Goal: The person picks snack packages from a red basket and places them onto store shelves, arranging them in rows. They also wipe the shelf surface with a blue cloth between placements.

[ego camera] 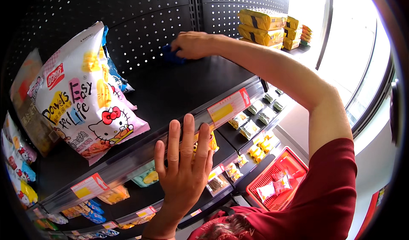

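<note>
My right hand (192,45) reaches to the back of the black metal shelf (191,80), its fingers closed on a blue cloth (174,55) near the perforated back panel. My left hand (185,163) is spread flat, palm towards the clear price-label strip along the shelf's front edge; its fingertips appear to rest on the strip. Left of both hands, a large white and pink snack bag (92,99) with a cartoon cat stands upright on the shelf. A blue bag (115,73) shows partly behind it.
Yellow packages (262,27) are stacked at the back right, near a bright window. Small snack packets (249,129) lie on lower shelves. A red plastic basket (252,187) holding several pink packets stands below on the right. More bags (24,176) line the far left.
</note>
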### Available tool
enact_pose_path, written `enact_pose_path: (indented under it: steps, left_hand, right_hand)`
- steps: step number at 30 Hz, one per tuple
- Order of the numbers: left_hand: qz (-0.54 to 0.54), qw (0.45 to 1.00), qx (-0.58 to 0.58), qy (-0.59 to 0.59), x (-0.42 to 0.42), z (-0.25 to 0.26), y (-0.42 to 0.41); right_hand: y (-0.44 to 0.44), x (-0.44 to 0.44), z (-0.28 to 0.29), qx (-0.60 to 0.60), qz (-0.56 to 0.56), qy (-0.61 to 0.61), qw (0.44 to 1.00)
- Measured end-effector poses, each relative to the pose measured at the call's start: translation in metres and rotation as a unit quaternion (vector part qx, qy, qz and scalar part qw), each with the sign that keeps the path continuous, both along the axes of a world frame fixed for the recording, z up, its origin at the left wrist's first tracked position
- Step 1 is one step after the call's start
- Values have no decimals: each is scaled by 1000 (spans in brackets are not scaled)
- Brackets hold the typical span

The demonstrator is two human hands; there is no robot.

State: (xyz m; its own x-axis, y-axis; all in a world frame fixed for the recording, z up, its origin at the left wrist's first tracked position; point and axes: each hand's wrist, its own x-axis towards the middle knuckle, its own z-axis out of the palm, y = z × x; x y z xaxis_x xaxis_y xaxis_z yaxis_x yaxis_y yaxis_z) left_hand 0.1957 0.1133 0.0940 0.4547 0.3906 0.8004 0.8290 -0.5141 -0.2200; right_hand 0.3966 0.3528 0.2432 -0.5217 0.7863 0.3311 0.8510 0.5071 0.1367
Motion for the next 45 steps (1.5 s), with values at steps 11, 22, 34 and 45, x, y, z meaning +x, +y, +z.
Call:
enact_pose_path:
  steps: [11, 22, 34, 45]
  left_hand:
    - [-6, 1000, -16, 5, -4, 2, -2]
    - [-31, 999, 14, 4, -7, -2, 6]
    - [-48, 997, -43, -45, -4, 1, 1]
    - [-108, 992, -42, -51, 9, 16, -28]
  right_hand:
    - [-6, 12, 8, -38, -270, -31, 962]
    - [-29, 16, 5, -27, -308, -55, 949]
    - [-146, 38, 5, 23, -91, 34, 995]
    - [-245, 107, -27, -156, 62, 787, 594]
